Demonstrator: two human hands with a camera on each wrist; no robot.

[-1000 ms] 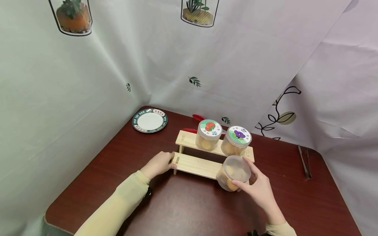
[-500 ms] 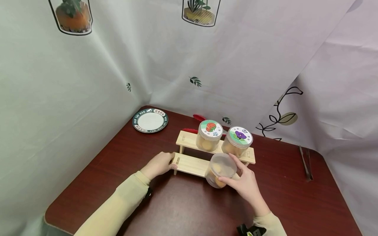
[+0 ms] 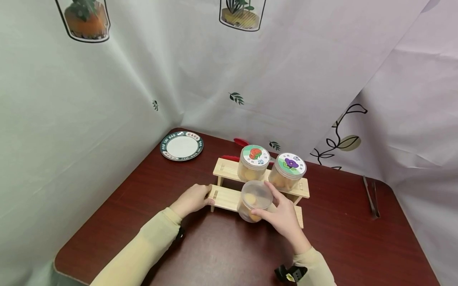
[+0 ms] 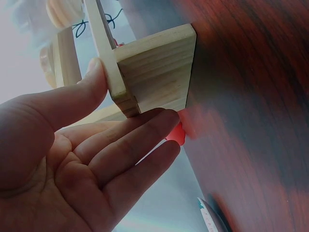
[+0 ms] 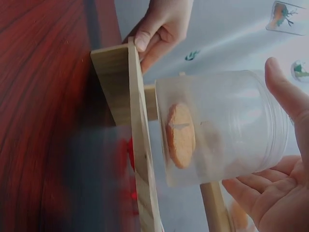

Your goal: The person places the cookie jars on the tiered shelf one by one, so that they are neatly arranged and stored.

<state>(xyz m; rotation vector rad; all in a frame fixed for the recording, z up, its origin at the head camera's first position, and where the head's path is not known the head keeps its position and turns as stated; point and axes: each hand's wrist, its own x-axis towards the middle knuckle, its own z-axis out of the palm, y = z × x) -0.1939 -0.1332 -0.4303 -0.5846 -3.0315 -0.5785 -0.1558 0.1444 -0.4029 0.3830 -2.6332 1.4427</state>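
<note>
My right hand (image 3: 284,218) holds a clear plastic jar (image 3: 255,198) near its rim, thumb on the near side and fingers behind. Cookies (image 5: 181,135) lie in the bottom of that jar; whether a clear lid covers it I cannot tell. The jar is over the lower step of a two-step wooden rack (image 3: 224,197), and the right wrist view shows a gap between them. At the rack's left end, my left hand (image 3: 191,200) grips the lower board, with the thumb (image 4: 94,77) on top and fingers against the end.
Two jars with printed lids, one with a red fruit (image 3: 255,155) and one with a purple flower (image 3: 291,163), stand on the upper step. A plate (image 3: 181,146) lies at the back left, metal tongs (image 3: 371,197) at the right. Red objects (image 3: 241,142) show behind the rack.
My right hand has carried the jar leftward along the lower step, from its right end toward the middle. My left hand has stayed on the rack's left end.
</note>
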